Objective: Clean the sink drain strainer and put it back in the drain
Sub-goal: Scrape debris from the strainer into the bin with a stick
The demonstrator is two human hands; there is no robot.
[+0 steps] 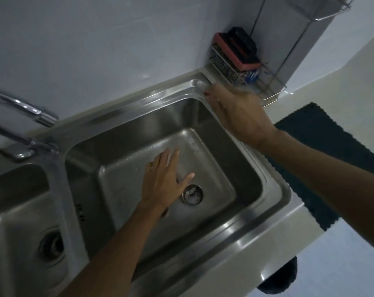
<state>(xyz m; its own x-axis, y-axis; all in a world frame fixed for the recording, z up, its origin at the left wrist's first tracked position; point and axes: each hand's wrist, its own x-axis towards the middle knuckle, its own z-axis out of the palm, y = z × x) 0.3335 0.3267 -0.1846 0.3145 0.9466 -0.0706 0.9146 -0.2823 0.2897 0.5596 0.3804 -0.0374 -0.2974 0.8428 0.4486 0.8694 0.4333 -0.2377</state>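
Note:
A round metal drain strainer (pixel 193 194) sits in the drain at the bottom of the right steel sink basin (pixel 126 181). My left hand (pixel 163 181) hovers flat inside this basin, fingers spread, its thumb just above the strainer, holding nothing. My right hand (pixel 238 113) rests over the basin's far right rim, fingers extended toward the corner near a wire rack. I cannot tell whether it holds anything small.
A second basin (pixel 16 211) with its own drain (pixel 51 245) lies to the left. A chrome faucet (pixel 20 112) stands at the far left. A wire rack (pixel 241 71) with sponges stands at the back corner. A dark mat (pixel 323 146) covers the counter on the right.

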